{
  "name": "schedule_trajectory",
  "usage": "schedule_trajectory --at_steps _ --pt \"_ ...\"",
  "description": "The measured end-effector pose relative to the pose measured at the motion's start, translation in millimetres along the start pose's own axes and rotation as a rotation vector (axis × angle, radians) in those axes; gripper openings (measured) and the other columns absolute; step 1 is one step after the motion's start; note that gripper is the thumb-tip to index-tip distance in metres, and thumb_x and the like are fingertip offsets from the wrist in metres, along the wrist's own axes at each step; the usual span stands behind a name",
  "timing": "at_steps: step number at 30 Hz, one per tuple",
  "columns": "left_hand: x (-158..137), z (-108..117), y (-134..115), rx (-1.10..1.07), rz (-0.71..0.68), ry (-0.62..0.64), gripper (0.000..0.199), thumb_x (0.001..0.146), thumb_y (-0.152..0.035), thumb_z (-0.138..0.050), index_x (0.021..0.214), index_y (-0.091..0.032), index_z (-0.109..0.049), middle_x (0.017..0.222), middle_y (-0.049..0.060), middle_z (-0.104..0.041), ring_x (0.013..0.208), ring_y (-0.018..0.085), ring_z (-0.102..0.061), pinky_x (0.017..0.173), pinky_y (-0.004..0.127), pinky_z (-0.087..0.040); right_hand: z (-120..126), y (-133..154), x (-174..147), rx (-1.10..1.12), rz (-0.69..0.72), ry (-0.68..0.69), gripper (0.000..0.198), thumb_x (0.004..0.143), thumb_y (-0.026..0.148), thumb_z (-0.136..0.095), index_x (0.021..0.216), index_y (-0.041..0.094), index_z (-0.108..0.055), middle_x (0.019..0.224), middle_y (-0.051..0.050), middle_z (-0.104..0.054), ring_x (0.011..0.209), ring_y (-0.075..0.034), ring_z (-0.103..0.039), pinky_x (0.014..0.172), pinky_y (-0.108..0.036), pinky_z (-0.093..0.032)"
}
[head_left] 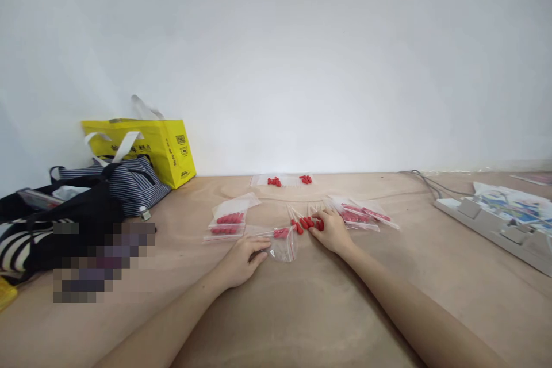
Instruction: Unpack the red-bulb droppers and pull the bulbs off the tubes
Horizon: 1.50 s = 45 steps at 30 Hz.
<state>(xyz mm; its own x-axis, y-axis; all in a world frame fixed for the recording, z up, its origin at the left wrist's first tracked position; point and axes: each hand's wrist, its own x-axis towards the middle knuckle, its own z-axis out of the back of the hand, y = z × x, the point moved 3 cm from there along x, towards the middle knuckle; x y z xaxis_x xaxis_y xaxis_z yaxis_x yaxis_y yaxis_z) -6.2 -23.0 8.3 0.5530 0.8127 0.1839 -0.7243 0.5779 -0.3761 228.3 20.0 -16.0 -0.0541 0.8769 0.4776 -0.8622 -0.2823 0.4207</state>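
Observation:
My left hand [245,257] lies at the left of a clear zip bag [283,250], fingers closed on its edge. Red-headed sticks [281,233] show inside that bag. To its right, several loose white sticks with red heads [297,226] lie fanned on the table, heads toward me. My right hand [331,232] is closed over the rightmost of these, its fingertips at a red head [319,225]. Filled zip bags [230,218] are stacked on the left, beyond my left hand. More filled bags [362,213] overlap just right of my right hand.
Against the wall at the back lies a clear bag [291,180] with two red clusters. A yellow bag [172,152], a striped bag [133,184] and a black bag [86,224] stand at left. On the right are a white power strip [487,233], a cable [426,181] and printed packaging [517,210].

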Motion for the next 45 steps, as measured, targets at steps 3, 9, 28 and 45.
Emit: schedule_trajectory --at_steps 3,9,28,45 --pt "-0.2 -0.1 0.3 -0.01 -0.008 -0.003 0.03 0.079 -0.022 -0.045 0.105 -0.02 -0.06 0.11 0.003 -0.061 0.103 0.019 -0.052 0.09 0.034 -0.039 1.6 -1.4 -2.6 0.015 0.023 0.024 0.022 0.065 0.026 -0.06 0.086 0.019 -0.061 0.085 -0.006 -0.057 0.085 -0.02 -0.05 0.074 -0.03 -0.038" --pt "-0.6 -2.1 3.6 -0.033 -0.042 -0.024 0.029 0.079 -0.021 -0.045 0.103 -0.02 -0.06 0.109 0.003 -0.061 0.102 0.019 -0.053 0.089 0.034 -0.039 9.5 3.0 -6.3 0.191 0.069 -0.093 0.034 0.063 0.033 -0.063 0.092 0.016 -0.059 0.084 -0.006 -0.053 0.079 -0.018 -0.051 0.072 -0.03 -0.041" --pt "3.0 -6.2 3.8 -0.138 -0.016 -0.074 0.036 0.077 -0.019 -0.045 0.111 -0.022 -0.054 0.113 0.002 -0.058 0.104 0.017 -0.052 0.091 0.032 -0.038 -5.4 47.1 -23.3 0.076 0.222 0.196 0.019 0.073 0.032 -0.058 0.09 0.027 -0.065 0.073 -0.001 -0.056 0.077 -0.017 -0.047 0.072 -0.03 -0.031" --pt "-1.4 -6.5 4.9 -0.182 0.032 -0.033 0.037 0.076 -0.015 -0.044 0.112 -0.022 -0.053 0.112 0.003 -0.058 0.103 0.018 -0.051 0.091 0.034 -0.038 -1.7 57.6 -30.7 0.155 0.12 0.114 0.01 0.067 0.032 -0.063 0.071 0.023 -0.065 0.071 -0.001 -0.057 0.078 -0.018 -0.047 0.073 -0.032 -0.029"
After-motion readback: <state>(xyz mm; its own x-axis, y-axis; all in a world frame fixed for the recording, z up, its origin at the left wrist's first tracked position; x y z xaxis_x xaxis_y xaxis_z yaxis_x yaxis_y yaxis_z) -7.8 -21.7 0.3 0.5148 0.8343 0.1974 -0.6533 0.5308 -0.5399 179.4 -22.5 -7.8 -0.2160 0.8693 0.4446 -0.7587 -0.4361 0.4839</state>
